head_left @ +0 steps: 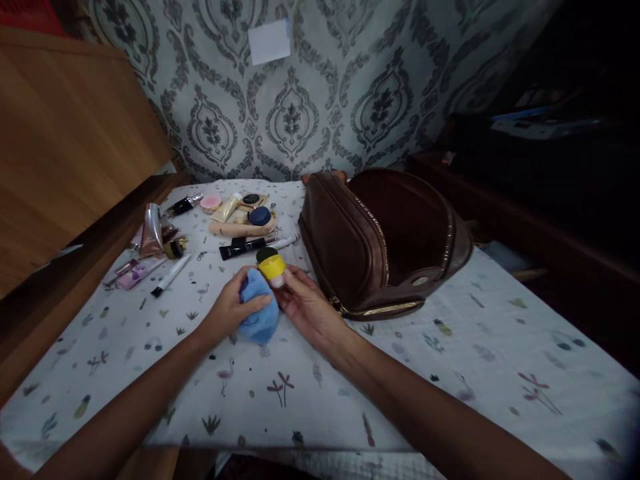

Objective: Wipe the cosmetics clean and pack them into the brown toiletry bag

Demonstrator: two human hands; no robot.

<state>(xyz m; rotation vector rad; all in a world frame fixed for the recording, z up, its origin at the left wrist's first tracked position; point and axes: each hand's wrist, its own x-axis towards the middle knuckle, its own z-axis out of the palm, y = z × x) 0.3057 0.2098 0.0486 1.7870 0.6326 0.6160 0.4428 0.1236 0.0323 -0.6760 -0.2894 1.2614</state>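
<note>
My left hand is closed on a bunched blue cloth, thumb pressed across its front. Between the thumb and fingers of my right hand is a small jar with a yellow band, a dark top and a pale base. The cloth meets the jar's left side, and both are held over the middle of the table. To the right of my right hand stands a brown leather bag, its zipped top gaping and its inside dark. Black tubes lie just beyond the jar.
Behind the hands lie a beige tube, a dark blue round item, a cream tube and a pink compact. More cosmetics, including a bronze tube and a white pen, lie left. A wooden cabinet borders the table's left.
</note>
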